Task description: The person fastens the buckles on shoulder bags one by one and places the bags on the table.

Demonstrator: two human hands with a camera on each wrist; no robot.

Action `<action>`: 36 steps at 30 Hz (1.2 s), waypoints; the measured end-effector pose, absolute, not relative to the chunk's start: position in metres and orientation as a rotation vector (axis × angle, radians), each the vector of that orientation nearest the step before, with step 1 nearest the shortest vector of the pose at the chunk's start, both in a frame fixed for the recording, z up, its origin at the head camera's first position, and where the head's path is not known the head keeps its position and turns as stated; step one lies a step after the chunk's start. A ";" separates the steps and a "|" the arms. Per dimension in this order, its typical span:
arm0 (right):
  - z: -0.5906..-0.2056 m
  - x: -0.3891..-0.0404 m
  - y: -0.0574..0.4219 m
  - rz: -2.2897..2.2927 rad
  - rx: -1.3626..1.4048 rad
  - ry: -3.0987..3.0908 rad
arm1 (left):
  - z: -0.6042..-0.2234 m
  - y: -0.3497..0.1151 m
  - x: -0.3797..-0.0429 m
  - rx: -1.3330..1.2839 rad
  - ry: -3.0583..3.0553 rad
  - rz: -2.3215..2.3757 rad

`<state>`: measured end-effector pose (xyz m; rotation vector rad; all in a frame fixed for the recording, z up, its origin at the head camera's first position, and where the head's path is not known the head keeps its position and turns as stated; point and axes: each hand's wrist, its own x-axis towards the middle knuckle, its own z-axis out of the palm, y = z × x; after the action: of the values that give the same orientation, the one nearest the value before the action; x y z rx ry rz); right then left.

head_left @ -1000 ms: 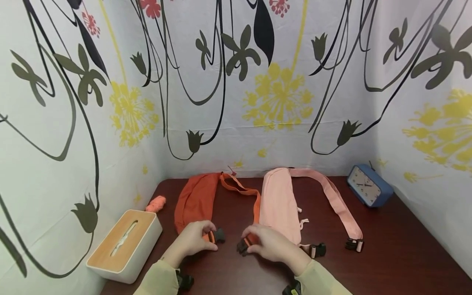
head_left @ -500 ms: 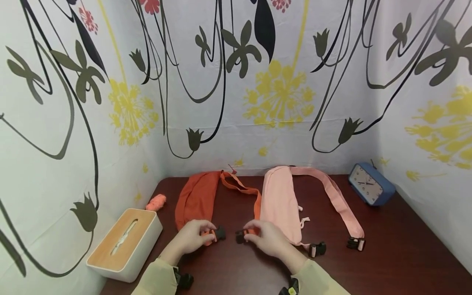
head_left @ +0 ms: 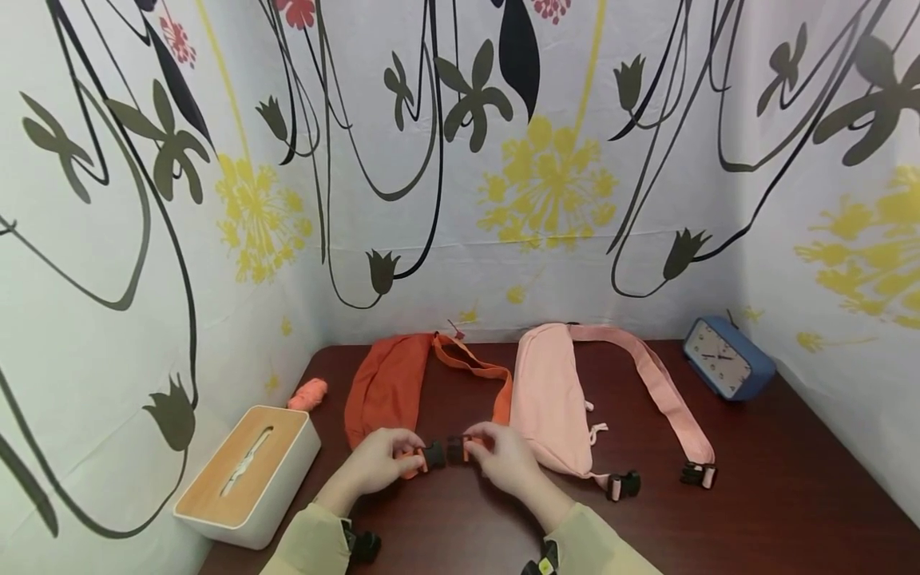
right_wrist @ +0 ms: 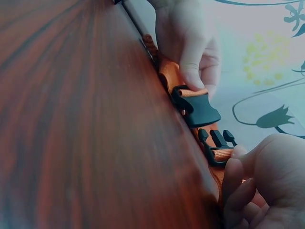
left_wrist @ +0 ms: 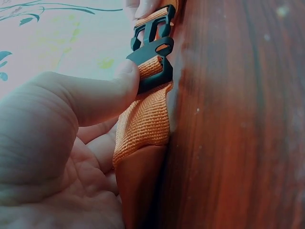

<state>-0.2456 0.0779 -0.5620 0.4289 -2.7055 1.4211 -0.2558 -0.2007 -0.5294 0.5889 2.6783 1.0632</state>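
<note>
An orange waist bag (head_left: 384, 391) lies on the dark wooden table, its strap looping round to the right. My left hand (head_left: 379, 463) pinches the socket half (right_wrist: 204, 112) of its black buckle, thumb on top by the webbing. Between thumb and fingers, my right hand (head_left: 509, 465) holds the pronged half (right_wrist: 218, 139) by its strap end. The two halves face each other close above the tabletop. In the left wrist view the prongs (left_wrist: 150, 32) point at the socket's mouth, with a small gap showing in the head view.
Right of the orange bag lies a pink waist bag (head_left: 549, 399), with its buckle socket (head_left: 624, 485) and prongs (head_left: 699, 474) apart. A tissue box (head_left: 283, 487) and a coral-coloured bundle (head_left: 308, 394) sit at left. A blue clock (head_left: 729, 359) stands at back right.
My right hand has moved left and slightly up, bringing the pronged half close to the socket. The left hand has lifted and turned its half slightly toward it.
</note>
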 end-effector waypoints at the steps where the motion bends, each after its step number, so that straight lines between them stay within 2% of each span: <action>1: -0.562 -0.246 0.076 1.411 0.434 -2.707 | -0.530 -0.201 -0.256 0.590 2.680 1.065; 36: -0.563 -0.249 0.060 1.395 0.529 -2.719 | -0.533 -0.201 -0.256 0.602 2.659 1.075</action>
<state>-0.2489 0.0596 -0.5625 0.5286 -2.7191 1.3947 -0.2565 -0.2012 -0.5330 0.6021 2.6589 1.0749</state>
